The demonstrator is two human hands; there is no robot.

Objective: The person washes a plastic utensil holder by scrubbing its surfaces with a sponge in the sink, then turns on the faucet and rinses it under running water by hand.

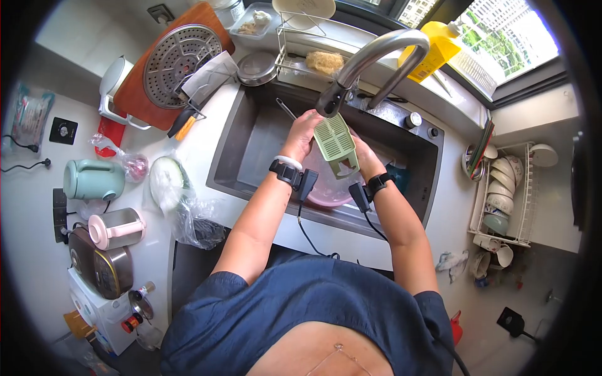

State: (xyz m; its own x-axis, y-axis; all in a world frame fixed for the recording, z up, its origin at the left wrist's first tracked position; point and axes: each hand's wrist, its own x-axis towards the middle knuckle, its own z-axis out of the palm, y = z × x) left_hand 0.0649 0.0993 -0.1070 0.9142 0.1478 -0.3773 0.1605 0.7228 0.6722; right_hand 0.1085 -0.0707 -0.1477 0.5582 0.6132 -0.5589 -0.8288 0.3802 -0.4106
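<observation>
A light green slotted plastic holder (337,139) is held between my two hands, over the dark sink (251,135) and just below the end of the curved metal faucet (376,50). My left hand (302,133) grips its left side, near the top. On the right side my right hand (365,155) holds it, with the fingers mostly hidden behind the holder. Beneath my hands a pink translucent basin (323,188) rests in the sink, partly covered by the holder and my wrists.
A wire rack with a sponge (325,62) and a yellow bottle (433,50) stand behind the sink. At left are a wooden board (135,94), a steamer plate (182,66) and bagged vegetables (168,182). A dish rack with bowls (501,188) is at right.
</observation>
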